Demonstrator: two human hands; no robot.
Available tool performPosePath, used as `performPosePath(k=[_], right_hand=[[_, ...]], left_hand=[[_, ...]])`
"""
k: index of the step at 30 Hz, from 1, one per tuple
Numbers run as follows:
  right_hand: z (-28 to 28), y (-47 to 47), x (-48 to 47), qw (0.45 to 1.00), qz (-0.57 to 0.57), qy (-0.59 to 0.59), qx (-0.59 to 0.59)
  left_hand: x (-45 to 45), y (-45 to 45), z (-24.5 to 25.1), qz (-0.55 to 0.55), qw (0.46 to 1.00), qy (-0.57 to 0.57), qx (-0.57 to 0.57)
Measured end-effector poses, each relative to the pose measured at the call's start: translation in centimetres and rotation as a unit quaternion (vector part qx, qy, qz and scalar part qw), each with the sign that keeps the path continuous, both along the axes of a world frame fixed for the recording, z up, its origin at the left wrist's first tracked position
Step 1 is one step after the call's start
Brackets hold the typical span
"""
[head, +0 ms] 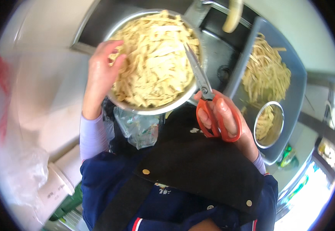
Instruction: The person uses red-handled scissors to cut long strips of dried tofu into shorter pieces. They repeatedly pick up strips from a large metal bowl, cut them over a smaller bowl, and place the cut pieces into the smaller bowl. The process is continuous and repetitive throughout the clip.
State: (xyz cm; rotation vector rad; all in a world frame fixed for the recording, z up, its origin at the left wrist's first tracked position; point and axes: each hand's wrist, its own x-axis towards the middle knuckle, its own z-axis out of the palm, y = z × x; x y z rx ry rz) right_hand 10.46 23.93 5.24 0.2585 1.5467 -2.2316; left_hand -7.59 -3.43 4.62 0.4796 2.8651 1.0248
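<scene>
A round stainless steel bowl (156, 111) is heaped with pale yellow strips of food (158, 63), apparently tofu skin. At its left rim, my left hand (102, 66) has thumb and fingers apart, with strips visible behind the gap. My right hand (228, 109) holds scissors (203, 89) by their red-orange handles. The scissors' steel blades point up and left over the bowl's right side, and their tips lie close to the strips. Whether the tips touch the strips is unclear.
Behind the bowl is a dark metal sink (218, 57). To the right, a grey-blue plastic tub (296, 75) holds longer strips (267, 69) and a small metal cup (277, 132) with strips inside. A pale tap spout (232, 17) hangs above. Clear plastic bags (141, 130) lie below the bowl.
</scene>
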Motion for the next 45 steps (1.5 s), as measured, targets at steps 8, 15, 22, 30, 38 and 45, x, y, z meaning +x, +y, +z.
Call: performPosePath(k=[8,15,22,30,38,45], right_hand=[[-0.8,9.0,4.5,0.931,-0.345,0.069,-0.102],[-1.3,12.5,10.7,0.883,-0.452,0.106,-0.065],[-2.6,11.9,14.2,0.848,-0.516,0.109,-0.056],[-2.7,10.9,11.8,0.879,-0.459,0.040,-0.117],[-2.1,7.1,8.0,0.943,-0.283,-0.021,-0.173],[-1.1,6.3,6.1,0.988,-0.130,-0.006,-0.084]], left_hand=[[-2.6,15.5,-0.2,-0.290,0.950,-0.029,0.109],[-1.9,37.1,-9.0,-0.548,0.827,0.085,-0.090],[-1.2,40.5,-16.8,-0.483,0.833,0.050,-0.264],[-1.5,32.9,-8.4,-0.394,0.893,-0.210,-0.052],[-2.6,23.3,-2.8,-0.291,0.933,-0.210,0.034],[-2.2,12.8,2.2,-0.227,0.950,-0.205,0.058]])
